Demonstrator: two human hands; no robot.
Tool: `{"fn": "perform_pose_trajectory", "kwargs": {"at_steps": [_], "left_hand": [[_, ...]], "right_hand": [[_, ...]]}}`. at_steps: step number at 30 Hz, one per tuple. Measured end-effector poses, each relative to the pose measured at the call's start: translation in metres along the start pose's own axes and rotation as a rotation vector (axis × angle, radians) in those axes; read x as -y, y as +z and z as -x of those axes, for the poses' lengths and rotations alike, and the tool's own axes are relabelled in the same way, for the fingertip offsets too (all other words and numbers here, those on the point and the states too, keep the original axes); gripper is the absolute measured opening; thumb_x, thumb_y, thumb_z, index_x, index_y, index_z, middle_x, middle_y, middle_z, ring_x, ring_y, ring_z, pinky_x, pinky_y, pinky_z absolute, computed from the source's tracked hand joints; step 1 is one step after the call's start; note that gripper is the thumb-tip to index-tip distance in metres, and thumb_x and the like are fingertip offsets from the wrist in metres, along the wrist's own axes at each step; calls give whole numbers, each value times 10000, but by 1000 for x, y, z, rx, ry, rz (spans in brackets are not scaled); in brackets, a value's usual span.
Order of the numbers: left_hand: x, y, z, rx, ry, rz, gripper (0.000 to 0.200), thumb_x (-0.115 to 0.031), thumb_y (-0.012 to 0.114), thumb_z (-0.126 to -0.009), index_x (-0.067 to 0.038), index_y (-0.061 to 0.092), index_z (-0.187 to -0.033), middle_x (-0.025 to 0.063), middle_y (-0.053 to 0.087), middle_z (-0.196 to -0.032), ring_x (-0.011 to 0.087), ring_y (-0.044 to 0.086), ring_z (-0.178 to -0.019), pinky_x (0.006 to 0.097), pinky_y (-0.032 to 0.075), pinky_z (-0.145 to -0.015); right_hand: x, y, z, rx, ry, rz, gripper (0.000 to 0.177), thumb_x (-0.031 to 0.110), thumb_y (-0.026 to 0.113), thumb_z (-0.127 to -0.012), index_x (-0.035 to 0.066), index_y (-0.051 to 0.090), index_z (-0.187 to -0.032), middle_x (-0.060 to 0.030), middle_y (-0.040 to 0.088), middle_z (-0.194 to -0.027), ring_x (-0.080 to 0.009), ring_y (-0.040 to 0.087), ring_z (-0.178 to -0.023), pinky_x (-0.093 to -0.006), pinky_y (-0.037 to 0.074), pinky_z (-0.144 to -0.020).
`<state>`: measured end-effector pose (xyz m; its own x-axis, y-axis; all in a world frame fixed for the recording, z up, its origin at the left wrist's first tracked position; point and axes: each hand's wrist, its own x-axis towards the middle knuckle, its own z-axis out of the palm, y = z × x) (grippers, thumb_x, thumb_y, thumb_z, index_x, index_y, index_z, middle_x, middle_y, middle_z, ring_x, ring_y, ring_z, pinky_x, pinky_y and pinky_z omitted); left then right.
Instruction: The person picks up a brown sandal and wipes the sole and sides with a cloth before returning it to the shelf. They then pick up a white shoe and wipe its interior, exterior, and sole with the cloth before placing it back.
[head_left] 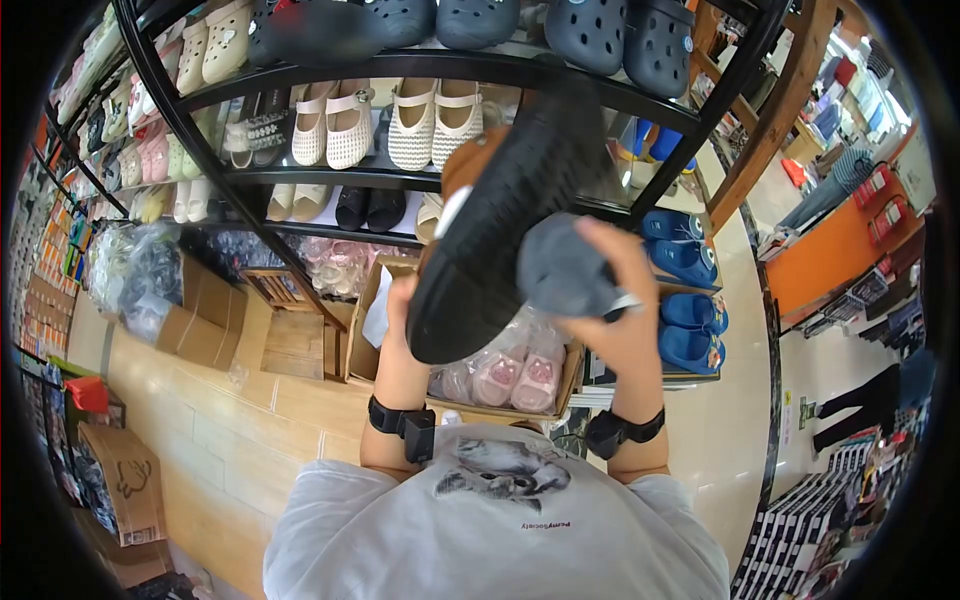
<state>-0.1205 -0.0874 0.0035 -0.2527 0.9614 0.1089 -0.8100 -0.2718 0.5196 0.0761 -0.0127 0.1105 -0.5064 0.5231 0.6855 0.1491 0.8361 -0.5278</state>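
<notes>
The shoe (480, 240) is at the centre of the frame, tilted, its black sole facing the camera. The left hand (398, 305) has its grip closed on the lower end, fingers mostly hidden behind. The right hand (628, 300) curls partly shut around a grey wad (565, 268), perhaps cloth, though blur leaves that unsure; whether it touches the sole cannot be told. A firm left grip, clear of the wad, would best steady the shoe, with light, even pressure from the right. The rack (400, 178) stands just beyond, its shelves liable to catch the raised end. Below are pink slippers (540, 382) in a box (570, 388); blue slippers (688, 345) sit at right.
</notes>
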Motion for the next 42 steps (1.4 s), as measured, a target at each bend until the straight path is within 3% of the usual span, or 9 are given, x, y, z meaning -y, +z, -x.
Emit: {"fn": "perform_pose_trajectory", "kwargs": {"at_steps": [3, 5, 6, 7, 9, 19, 33, 37, 42], "left_hand": [[-2, 1, -19, 55, 39, 242, 451, -85, 550, -775, 17, 424, -1195, 139, 508, -1161, 210, 515, -1011, 296, 444, -831], [2, 0, -31, -92, 216, 55, 464, -341, 381, -814, 26, 536, -1049, 135, 598, -965, 227, 589, -850, 338, 486, -776], [2, -9, -40, -192, 502, -894, 395, -279, 391, -824, 29, 549, -1015, 126, 608, -923, 221, 600, -779, 322, 504, -728], [1, -17, -39, -197, 502, -895, 395, -279, 391, -824, 29, 549, -1015, 126, 608, -923, 221, 600, -779, 322, 504, -728], [-1, -24, -34, -40, 342, -94, 341, -234, 426, -821, 25, 554, -1001, 113, 610, -908, 198, 603, -740, 303, 514, -672], [-6, 23, 31, -290, 1, -82, 358, -275, 469, -814, 26, 560, -984, 117, 614, -917, 173, 588, -804, 256, 469, -739], [-6, 2, -9, 59, 83, 154, 491, -371, 404, -790, -2, 515, -1094, 148, 574, -1038, 241, 570, -924, 351, 453, -830], [-7, -24, -7, 217, 13, 158, 468, -362, 433, -790, -6, 522, -1080, 129, 581, -1026, 218, 570, -919, 333, 468, -800], [4, -1, 19, -219, -5, 2, 389, -292, 447, -799, 16, 571, -1001, 121, 618, -920, 205, 599, -792, 316, 507, -676]], "right_hand": [[5, 6, 3, 408, -31, -58, 697, 129, 743, -470, 60, 520, -1127, -116, 545, -1082, -298, 501, -1007, -353, 395, -867], [-3, 9, 7, 477, 9, -129, 704, 139, 752, -473, 60, 518, -1132, -112, 545, -1089, -287, 500, -1020, -346, 395, -868], [-7, 8, 8, 548, 47, -197, 712, 148, 762, -475, 60, 516, -1137, -108, 544, -1095, -276, 499, -1032, -338, 395, -870], [-9, 5, 6, 551, 47, -200, 712, 148, 762, -475, 60, 516, -1137, -108, 544, -1095, -276, 499, -1032, -338, 395, -870], [-13, -1, -2, 205, 61, -225, 714, 126, 771, -480, 49, 508, -1139, -101, 534, -1121, -242, 492, -1061, -326, 385, -891], [-33, -17, -41, -583, 142, -178, 658, -10, 718, -592, 13, 424, -1181, -101, 491, -1114, -181, 481, -1031, -295, 366, -905], [1, 31, 17, 378, -281, -36, 688, 104, 715, -444, 94, 537, -1109, -82, 558, -1048, -269, 528, -948, -358, 405, -813], [-33, 30, 11, 41, -92, -29, 704, 61, 682, -426, 40, 527, -1113, -122, 554, -1094, -296, 518, -998, -364, 393, -874], [-49, 28, -5, -354, 204, -437, 677, 32, 747, -543, 0, 448, -1149, -115, 510, -1125, -196, 491, -1041, -308, 384, -895]]}}
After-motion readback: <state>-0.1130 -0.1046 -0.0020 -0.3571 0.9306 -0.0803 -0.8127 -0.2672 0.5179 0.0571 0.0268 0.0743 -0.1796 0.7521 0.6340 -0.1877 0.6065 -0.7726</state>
